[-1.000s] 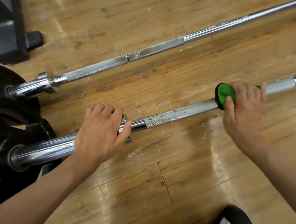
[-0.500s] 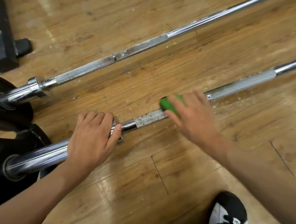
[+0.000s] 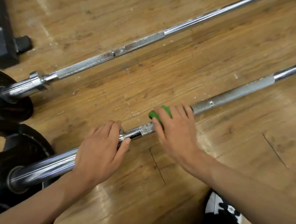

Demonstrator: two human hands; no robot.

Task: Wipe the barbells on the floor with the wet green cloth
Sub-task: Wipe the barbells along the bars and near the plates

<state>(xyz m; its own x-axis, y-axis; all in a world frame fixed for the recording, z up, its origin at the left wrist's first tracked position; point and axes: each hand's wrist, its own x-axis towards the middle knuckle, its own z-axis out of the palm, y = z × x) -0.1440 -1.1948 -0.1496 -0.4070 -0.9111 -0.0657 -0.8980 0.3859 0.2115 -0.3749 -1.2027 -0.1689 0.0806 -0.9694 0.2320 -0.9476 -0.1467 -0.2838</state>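
Note:
Two steel barbells lie side by side on the wooden floor. On the near barbell (image 3: pixel 236 93), my left hand (image 3: pixel 100 154) grips the collar where the thick chrome sleeve begins. My right hand (image 3: pixel 174 129) holds the green cloth (image 3: pixel 158 113) wrapped round the same bar's knurled shaft, a short way right of my left hand. Only a green edge of the cloth shows past my fingers. The far barbell (image 3: pixel 139 43) runs parallel behind, with rust-speckled knurling.
Black weight plates (image 3: pixel 12 106) sit on both sleeves at the left. A dark rack foot (image 3: pixel 5 37) stands at the far left. My black-and-white shoe (image 3: pixel 224 210) is at the lower right. Bare wooden floor lies between the bars.
My right hand has slid the green cloth leftward along the near bar, from well out on the shaft to close beside my left hand. My left hand has stayed on the collar.

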